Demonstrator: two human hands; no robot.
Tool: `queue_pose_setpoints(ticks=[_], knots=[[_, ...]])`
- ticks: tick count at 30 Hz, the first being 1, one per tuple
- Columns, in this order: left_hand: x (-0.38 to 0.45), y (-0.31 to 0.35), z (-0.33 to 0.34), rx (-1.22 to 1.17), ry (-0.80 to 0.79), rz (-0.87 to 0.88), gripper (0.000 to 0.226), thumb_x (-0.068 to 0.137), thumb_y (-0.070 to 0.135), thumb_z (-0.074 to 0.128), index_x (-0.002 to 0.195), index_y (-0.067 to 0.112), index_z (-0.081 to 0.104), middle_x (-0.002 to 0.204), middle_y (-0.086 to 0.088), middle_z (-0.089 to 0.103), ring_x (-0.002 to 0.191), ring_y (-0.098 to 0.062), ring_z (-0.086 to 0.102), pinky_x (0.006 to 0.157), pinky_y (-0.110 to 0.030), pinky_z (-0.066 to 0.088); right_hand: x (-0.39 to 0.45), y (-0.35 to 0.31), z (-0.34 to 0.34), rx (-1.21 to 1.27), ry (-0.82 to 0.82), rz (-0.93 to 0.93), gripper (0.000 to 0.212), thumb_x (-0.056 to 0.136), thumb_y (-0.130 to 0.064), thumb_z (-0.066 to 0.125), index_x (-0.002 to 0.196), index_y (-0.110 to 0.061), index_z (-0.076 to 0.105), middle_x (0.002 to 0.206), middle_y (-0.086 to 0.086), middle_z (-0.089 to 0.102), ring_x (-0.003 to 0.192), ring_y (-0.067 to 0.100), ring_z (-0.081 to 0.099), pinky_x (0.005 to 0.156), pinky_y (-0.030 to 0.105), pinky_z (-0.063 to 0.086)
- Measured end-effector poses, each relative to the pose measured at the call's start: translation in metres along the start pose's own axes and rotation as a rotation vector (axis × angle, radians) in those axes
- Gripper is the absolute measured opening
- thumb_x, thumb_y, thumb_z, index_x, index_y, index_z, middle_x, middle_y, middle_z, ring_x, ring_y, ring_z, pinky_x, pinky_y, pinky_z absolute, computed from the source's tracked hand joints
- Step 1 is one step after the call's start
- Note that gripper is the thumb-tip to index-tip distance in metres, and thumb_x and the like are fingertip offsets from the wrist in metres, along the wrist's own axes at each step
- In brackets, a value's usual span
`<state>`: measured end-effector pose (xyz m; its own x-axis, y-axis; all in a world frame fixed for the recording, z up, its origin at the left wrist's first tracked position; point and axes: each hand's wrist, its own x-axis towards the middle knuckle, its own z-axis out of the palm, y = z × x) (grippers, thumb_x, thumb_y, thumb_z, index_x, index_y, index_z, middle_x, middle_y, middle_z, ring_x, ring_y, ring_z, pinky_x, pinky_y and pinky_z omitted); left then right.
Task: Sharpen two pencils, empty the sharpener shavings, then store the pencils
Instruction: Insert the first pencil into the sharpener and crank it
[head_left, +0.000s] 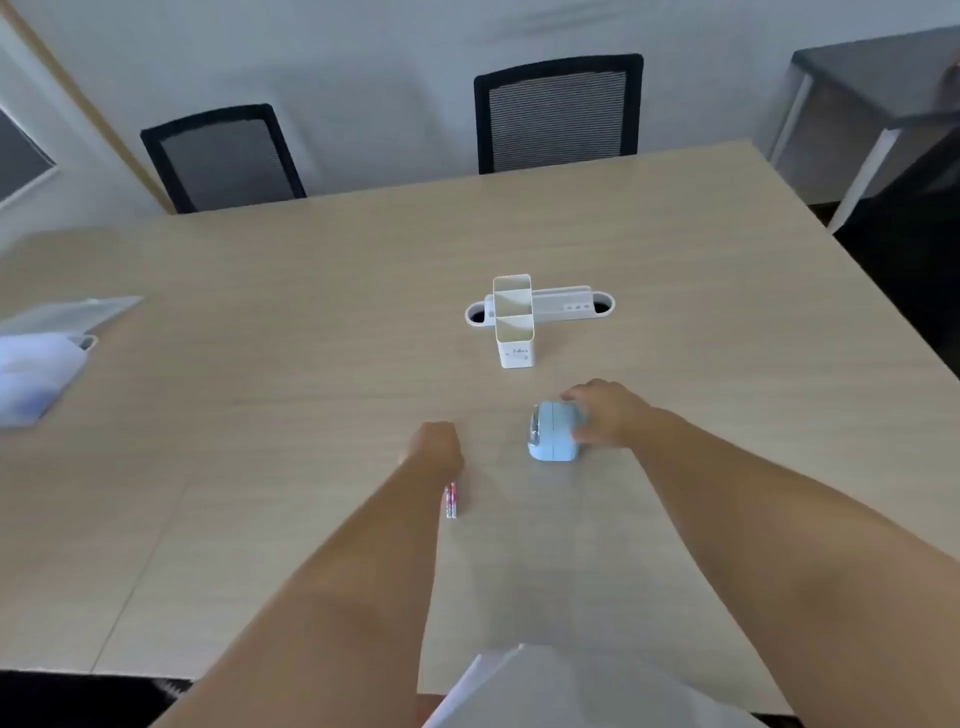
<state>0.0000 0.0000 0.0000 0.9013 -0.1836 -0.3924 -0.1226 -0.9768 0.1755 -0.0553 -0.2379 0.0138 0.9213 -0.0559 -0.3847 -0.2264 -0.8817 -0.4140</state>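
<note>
A light blue pencil sharpener (554, 437) stands on the wooden table (311, 312), and my right hand (605, 410) wraps around its right side. Two pink patterned pencils (451, 501) lie side by side on the table; only their near ends show below my left hand (435, 448). That hand rests over their far ends with its fingers curled down, and whether it grips them cannot be told. A white pencil holder (513, 327) with three open compartments stands upright behind the sharpener.
A white cable socket box (566, 304) is set in the table behind the holder. A clear plastic box (36, 364) with an open lid lies at the left edge. Two black mesh chairs (558, 111) stand at the far side. White paper (519, 686) lies near me.
</note>
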Motion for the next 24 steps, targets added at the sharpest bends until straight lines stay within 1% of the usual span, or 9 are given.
queue_pose_setpoints(ticks=[2,3,6,12,15,17,20,22,24], knots=[[0.001,-0.012,0.008,-0.047,-0.004,-0.090,0.015,0.077,0.002,0.053,0.072,0.010,0.064,0.083,-0.010,0.067,0.087,-0.029,0.068,0.060,-0.029,0.047,0.001,0.002,0.002,0.011,0.027,-0.016,0.058,0.074,-0.027,0.064,0.130,-0.025,0.049,0.126,0.009,0.052,0.120,0.028,0.047,0.098,0.038,0.043],[0.002,-0.018,0.016,-0.067,-0.005,-0.122,0.015,0.076,0.003,0.053,0.069,0.011,0.063,0.078,-0.009,0.066,0.081,-0.028,0.068,0.057,-0.029,0.045,0.001,0.004,0.004,0.033,0.030,-0.008,0.058,0.073,-0.027,0.065,0.129,-0.025,0.050,0.123,0.009,0.053,0.117,0.027,0.048,0.096,0.038,0.043],[0.001,-0.027,0.029,-0.164,0.034,-0.185,0.014,0.076,0.006,0.056,0.078,0.012,0.069,0.075,-0.006,0.063,0.068,-0.026,0.061,0.056,-0.028,0.046,0.000,0.008,0.009,0.072,0.046,0.004,0.063,0.073,-0.028,0.068,0.133,-0.027,0.046,0.126,0.007,0.051,0.118,0.026,0.047,0.097,0.037,0.043],[0.003,-0.029,0.037,-0.435,0.053,-0.284,0.014,0.076,0.008,0.065,0.090,0.012,0.067,0.089,-0.005,0.066,0.085,-0.026,0.063,0.064,-0.027,0.046,0.002,0.015,0.015,0.098,0.066,-0.015,0.068,0.075,-0.029,0.069,0.137,-0.028,0.042,0.132,0.005,0.049,0.123,0.024,0.044,0.099,0.037,0.041],[0.005,-0.028,0.036,-0.515,-0.003,-0.335,0.009,0.073,0.009,0.072,0.076,0.016,0.067,0.071,-0.001,0.062,0.075,-0.023,0.060,0.063,-0.025,0.045,0.002,0.016,0.017,0.110,0.071,-0.015,0.069,0.074,-0.031,0.069,0.137,-0.030,0.041,0.133,0.004,0.049,0.124,0.023,0.043,0.101,0.038,0.041],[0.005,-0.026,0.036,-0.519,-0.036,-0.357,0.005,0.071,0.012,0.073,0.073,0.014,0.069,0.062,0.001,0.059,0.070,-0.023,0.060,0.059,-0.024,0.045,0.001,0.017,0.018,0.114,0.074,-0.014,0.069,0.073,-0.032,0.069,0.137,-0.031,0.041,0.133,0.003,0.049,0.124,0.023,0.043,0.102,0.039,0.041],[0.004,-0.025,0.038,-0.550,-0.038,-0.378,0.006,0.070,0.013,0.073,0.071,0.015,0.067,0.064,-0.002,0.061,0.068,-0.024,0.059,0.060,-0.025,0.048,0.000,0.017,0.017,0.107,0.079,-0.014,0.068,0.074,-0.032,0.069,0.137,-0.030,0.042,0.132,0.003,0.049,0.123,0.023,0.043,0.101,0.038,0.041],[0.002,-0.028,0.040,-0.674,-0.002,-0.401,0.014,0.070,0.012,0.074,0.063,0.018,0.063,0.067,-0.003,0.064,0.069,-0.024,0.061,0.068,-0.030,0.053,0.000,0.018,0.016,0.110,0.082,-0.012,0.068,0.075,-0.030,0.069,0.137,-0.030,0.042,0.132,0.003,0.049,0.124,0.022,0.043,0.101,0.038,0.041],[-0.002,-0.031,0.040,-0.839,0.062,-0.421,0.013,0.071,0.014,0.075,0.069,0.020,0.064,0.075,-0.004,0.069,0.071,-0.024,0.062,0.068,-0.029,0.053,0.001,0.018,0.015,0.104,0.077,-0.019,0.068,0.075,-0.030,0.070,0.137,-0.029,0.042,0.132,0.004,0.049,0.124,0.022,0.043,0.100,0.038,0.041]])
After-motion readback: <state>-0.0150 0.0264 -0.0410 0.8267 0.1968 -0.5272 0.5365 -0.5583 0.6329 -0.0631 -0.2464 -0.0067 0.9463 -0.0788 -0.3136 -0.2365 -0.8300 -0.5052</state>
